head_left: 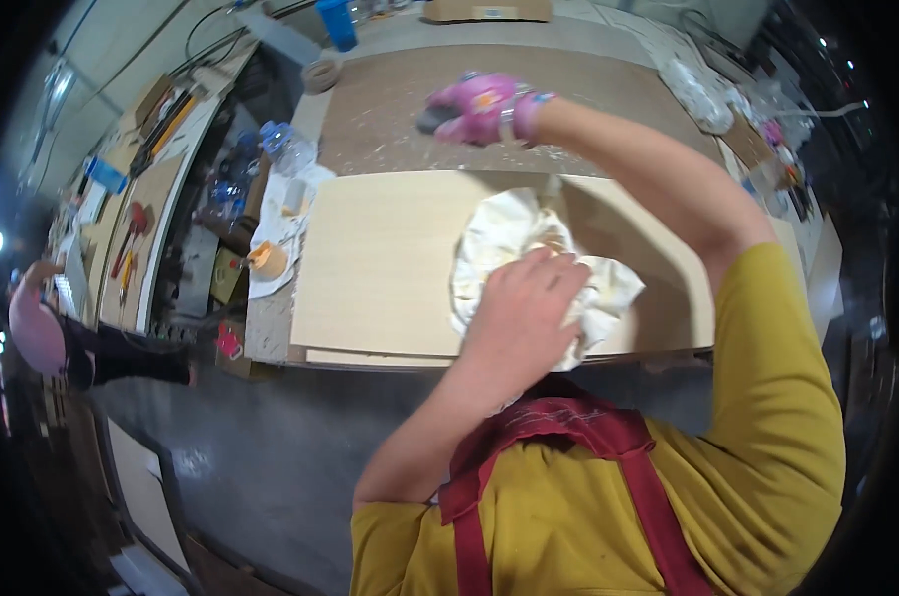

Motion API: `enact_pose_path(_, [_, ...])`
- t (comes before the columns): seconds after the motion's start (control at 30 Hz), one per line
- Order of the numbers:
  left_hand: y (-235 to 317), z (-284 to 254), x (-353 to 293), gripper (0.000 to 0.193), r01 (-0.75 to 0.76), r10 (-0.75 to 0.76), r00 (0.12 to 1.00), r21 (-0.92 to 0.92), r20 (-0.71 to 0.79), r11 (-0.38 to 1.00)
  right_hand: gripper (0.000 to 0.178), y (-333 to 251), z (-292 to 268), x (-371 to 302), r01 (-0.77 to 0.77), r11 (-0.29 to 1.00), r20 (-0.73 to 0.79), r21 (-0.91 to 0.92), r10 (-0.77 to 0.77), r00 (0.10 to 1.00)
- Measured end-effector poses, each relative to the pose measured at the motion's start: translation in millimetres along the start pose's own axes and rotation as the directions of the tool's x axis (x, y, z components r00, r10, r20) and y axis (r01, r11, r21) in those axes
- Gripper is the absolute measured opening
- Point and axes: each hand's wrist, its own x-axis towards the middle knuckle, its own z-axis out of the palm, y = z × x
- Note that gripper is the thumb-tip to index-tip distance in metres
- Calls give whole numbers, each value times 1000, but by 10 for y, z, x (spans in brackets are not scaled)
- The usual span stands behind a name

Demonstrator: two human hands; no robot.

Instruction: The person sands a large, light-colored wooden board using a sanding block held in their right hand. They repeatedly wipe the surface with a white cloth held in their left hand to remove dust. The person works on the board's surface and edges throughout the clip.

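Note:
A pale wooden board (pixel 380 258) lies flat on the workbench in front of me. On its right half rests a crumpled white cloth (pixel 504 223), part of it hanging past the board's near edge. My left hand (pixel 531 298) is bare and presses down on this cloth, its fingers bent into the folds. Farther off, above the bench's brown surface, my right hand (pixel 481 109) wears a pink glove with grey on the finger side. Motion smears its fingers, and I cannot see anything held in them. A light band circles that wrist.
Along the bench's left side sit a clear plastic bottle (pixel 285 149), a white rag (pixel 271 228) and an orange-topped container (pixel 267 260). A blue cup (pixel 337 24) and a cardboard box (pixel 489 10) stand at the back. Another person (pixel 47 328) is at far left by a tool-covered bench.

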Motion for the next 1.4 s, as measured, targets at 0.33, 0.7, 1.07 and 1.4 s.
enact_pose_path(0.33, [-1074, -1370, 419, 36, 429, -428, 901, 5, -68, 903, 63, 1380, -501, -3529, -52, 981, -541, 186, 146, 828])
enact_pose_path(0.7, [-1984, -1063, 292, 38, 305, -319, 947, 358, -21, 882, 69, 1097, 211, -5569, -582, 807, -575, -100, 430, 696])
enact_pose_path(1.07, [-1862, -1254, 585, 70, 274, -325, 818, 176, 474, 945, 62, -733, 621, -3239, 70, 995, -152, -74, -81, 985])
enact_pose_path(1.4, [-1783, -1372, 583, 90, 256, -322, 796, 197, 512, 946, 22, -2296, 1024, -1137, 422, 902, -350, 97, -366, 862])
